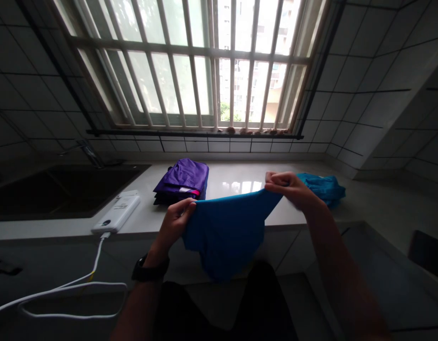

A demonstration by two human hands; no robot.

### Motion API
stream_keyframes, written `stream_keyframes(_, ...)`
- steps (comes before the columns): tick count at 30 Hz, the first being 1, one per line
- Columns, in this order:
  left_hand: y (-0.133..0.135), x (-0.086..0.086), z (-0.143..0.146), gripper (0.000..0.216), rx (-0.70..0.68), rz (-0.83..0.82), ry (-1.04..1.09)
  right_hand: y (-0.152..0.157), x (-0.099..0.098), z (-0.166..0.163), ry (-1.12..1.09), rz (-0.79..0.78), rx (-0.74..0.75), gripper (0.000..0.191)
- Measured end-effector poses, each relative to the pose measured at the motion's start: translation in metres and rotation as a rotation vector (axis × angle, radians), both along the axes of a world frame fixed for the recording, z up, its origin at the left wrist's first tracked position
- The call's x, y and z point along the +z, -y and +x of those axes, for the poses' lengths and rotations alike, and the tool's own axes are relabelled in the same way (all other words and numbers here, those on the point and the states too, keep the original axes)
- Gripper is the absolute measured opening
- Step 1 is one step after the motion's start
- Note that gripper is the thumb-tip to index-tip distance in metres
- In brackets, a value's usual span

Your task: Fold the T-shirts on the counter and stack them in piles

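Note:
A blue cloth (226, 232), perhaps a garment, hangs in front of the counter's edge, its top edge stretched between my two hands. My left hand (175, 221), with a dark watch on the wrist, pinches the upper left corner. The upper right corner is gripped in my right hand (288, 185), held a little higher. Just beyond my left hand lies a folded purple stack of cloth (186, 174) with a pink and white patch. Behind my right hand a crumpled blue cloth (323, 188) rests on the counter.
On the white counter (233, 173), a white power bank (117, 211) with a cable (98, 255) sits near the front edge. A dark sink (37, 189) with a faucet (89, 154) is at left. A barred window (190, 52) is above.

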State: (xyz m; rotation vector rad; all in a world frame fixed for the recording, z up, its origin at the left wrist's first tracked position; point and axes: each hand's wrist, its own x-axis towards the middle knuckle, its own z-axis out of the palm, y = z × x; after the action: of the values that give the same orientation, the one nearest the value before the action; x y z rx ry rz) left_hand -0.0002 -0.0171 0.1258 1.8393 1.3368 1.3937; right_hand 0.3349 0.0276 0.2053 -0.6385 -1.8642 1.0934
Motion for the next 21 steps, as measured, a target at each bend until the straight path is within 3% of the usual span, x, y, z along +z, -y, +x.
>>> stream_keyframes(3, -0.003, -0.001, -0.009, 0.032, 0.146, -0.01, -0.001, -0.003, 0.009, 0.003, -0.119, 0.061, -0.29, 0.068)
stream_keyframes(6, -0.012, -0.01, -0.032, 0.026, 0.45, 0.077, 0.1, -0.009, 0.02, 0.019, -0.127, 0.15, -0.572, 0.066)
stream_keyframes(9, -0.022, -0.017, -0.06, 0.021, 0.719, 0.143, 0.228, -0.014, 0.033, 0.039, -0.261, 0.37, -0.913, 0.065)
stream_keyframes(10, -0.024, -0.017, -0.066, 0.018, 0.752, 0.101, 0.216, -0.015, 0.037, 0.043, -0.289, 0.42, -0.976, 0.065)
stream_keyframes(12, -0.023, -0.012, -0.069, 0.008, 0.752, 0.01, 0.127, -0.015, 0.043, 0.041, -0.233, 0.435, -0.946, 0.064)
stream_keyframes(14, -0.018, -0.001, -0.054, 0.021, 0.674, 0.043, 0.023, -0.013, 0.047, 0.027, -0.102, 0.401, -0.778, 0.065)
stream_keyframes(16, -0.01, 0.012, -0.026, 0.031, 0.491, 0.179, -0.064, -0.01, 0.05, 0.003, -0.027, 0.395, -0.61, 0.067)
stream_keyframes(18, -0.003, 0.023, 0.006, 0.045, 0.205, 0.194, -0.137, -0.005, 0.053, -0.024, 0.022, 0.398, -0.447, 0.066)
stream_keyframes(21, -0.002, 0.03, 0.047, 0.099, -0.265, 0.113, -0.14, 0.003, 0.058, -0.058, 0.131, 0.365, -0.185, 0.061)
